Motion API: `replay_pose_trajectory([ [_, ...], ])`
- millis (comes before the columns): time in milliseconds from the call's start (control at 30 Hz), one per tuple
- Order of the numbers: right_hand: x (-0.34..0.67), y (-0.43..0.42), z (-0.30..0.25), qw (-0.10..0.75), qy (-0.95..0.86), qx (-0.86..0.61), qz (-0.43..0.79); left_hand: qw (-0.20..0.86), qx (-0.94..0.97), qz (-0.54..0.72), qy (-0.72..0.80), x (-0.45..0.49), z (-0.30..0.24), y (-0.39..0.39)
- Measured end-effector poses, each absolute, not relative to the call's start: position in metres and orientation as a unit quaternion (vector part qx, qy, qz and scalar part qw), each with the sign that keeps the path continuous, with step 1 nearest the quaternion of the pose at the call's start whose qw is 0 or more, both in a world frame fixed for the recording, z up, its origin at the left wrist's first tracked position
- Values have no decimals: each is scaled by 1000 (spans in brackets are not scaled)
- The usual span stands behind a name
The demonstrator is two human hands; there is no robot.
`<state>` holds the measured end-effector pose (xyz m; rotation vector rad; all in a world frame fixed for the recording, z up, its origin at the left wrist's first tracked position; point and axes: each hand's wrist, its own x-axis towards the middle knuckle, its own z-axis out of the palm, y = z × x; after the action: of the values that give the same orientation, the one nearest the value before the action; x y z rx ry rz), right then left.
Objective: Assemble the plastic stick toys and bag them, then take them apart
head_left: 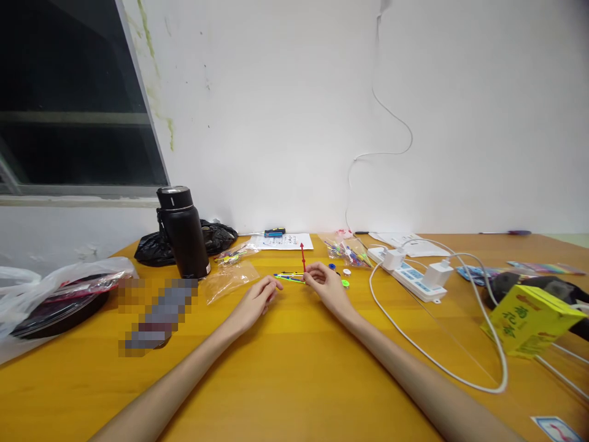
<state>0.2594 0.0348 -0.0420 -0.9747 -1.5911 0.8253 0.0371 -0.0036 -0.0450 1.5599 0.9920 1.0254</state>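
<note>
My right hand (324,283) pinches a thin red plastic stick (302,256) with an arrow-like tip, held upright above the table. My left hand (257,301) rests on the table with its fingers loosely curled together, and nothing shows in them. Between the hands lie thin yellow, green and dark plastic strips (289,278), close to the left fingertips. Just beyond my right hand are a blue round piece (332,266), a white round piece (346,272) and a green round piece (345,283).
A black bottle (184,236) and a clear bag (230,281) stand to the left. Behind are a screwdriver (275,232), a printed sheet (289,242) and a bag of coloured parts (346,250). Rightward lie a power strip (414,279), looping white cable (504,374) and yellow box (529,319).
</note>
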Motion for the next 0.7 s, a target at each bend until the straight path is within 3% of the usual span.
replay_pose_trajectory([
  [300, 271, 46, -48, 514, -690, -452, 238, 421, 668, 422, 445, 34, -55, 4],
  [700, 271, 49, -52, 477, -704, -473, 229, 404, 665, 439, 449, 35, -57, 3],
])
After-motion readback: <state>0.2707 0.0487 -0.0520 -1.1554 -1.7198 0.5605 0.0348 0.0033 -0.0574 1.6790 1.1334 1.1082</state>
